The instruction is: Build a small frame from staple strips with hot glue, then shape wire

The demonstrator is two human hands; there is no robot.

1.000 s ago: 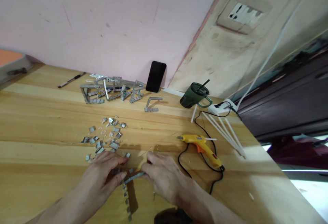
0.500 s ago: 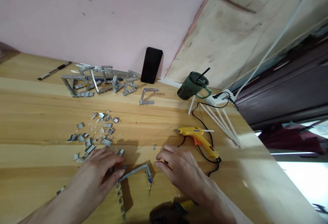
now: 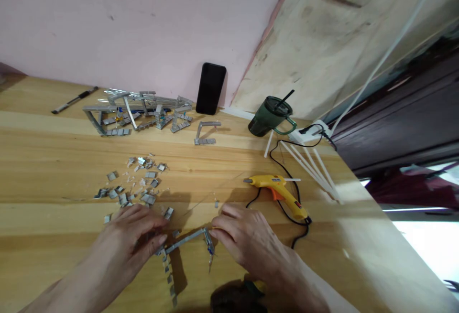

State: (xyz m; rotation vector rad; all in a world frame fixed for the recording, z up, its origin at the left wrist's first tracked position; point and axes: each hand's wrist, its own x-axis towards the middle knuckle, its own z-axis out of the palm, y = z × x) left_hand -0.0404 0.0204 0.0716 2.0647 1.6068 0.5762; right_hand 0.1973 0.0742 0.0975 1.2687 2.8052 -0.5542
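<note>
A grey U-shaped frame [image 3: 186,240] of joined small pieces stands on the table in front of me. Its left leg [image 3: 169,279] is a row of small plates; the right leg has a bit of blue. My left hand [image 3: 132,241] curls at the frame's left corner, thumb against it, the other fingertips partly hidden. At the right corner is my right hand [image 3: 244,236], thumb and forefinger pressed together; whatever lies between them is too small to make out. Near the left fingers are a loose grey piece [image 3: 169,213] and a smaller one [image 3: 176,232].
Loose grey pieces [image 3: 147,199] and scraps lie left. Similar frames [image 3: 132,112], one separate frame [image 3: 208,134], a pen [image 3: 75,100] and a phone [image 3: 211,88] are behind. Rightward are a yellow glue gun [image 3: 276,191], its cord, glue sticks [image 3: 304,165], a green mug [image 3: 268,117] and a power strip [image 3: 310,131]. A dark object [image 3: 234,296] sits in front.
My right hand has moved left to the frame's right corner, its thumb and forefinger closing. My left hand has slid slightly left along the bar to the left corner.
</note>
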